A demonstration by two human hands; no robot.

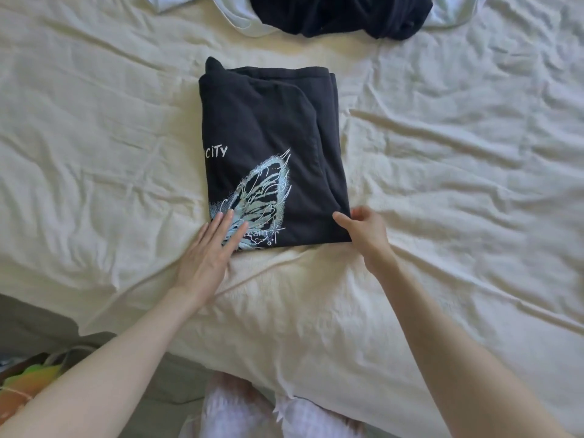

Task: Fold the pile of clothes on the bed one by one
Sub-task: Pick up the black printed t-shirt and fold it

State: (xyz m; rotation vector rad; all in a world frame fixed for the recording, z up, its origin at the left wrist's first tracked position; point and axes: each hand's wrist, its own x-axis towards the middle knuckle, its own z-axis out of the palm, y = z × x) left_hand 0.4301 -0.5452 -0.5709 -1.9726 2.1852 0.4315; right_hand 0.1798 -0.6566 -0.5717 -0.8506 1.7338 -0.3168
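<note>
Black shirt (268, 147): we see it folded into a neat rectangle in the middle of the bed, a pale blue butterfly print and the letters "CiTy" facing up

Left hand (210, 245): we see it lying flat on the near left corner of the shirt, fingers straight and close together, tips on the butterfly print, palm partly on the sheet

Right hand (363, 232): we see it at the near right corner of the shirt, thumb on top of the fabric and the fingers curled at the edge; the grip looks like a pinch on that corner, though the fingers under the fold are hidden from us

Bed sheet (442, 184): cream and wrinkled, it covers the whole bed under the shirt

Dark clothes (341, 14): we see a crumpled dark heap at the far edge of the bed, well apart from the folded shirt

Pale blue cloth (234, 14): it lies just beside the dark heap and partly beneath it

Floor side: at the lower left we see a bright green and orange thing (28, 377), too blurred to name
</note>
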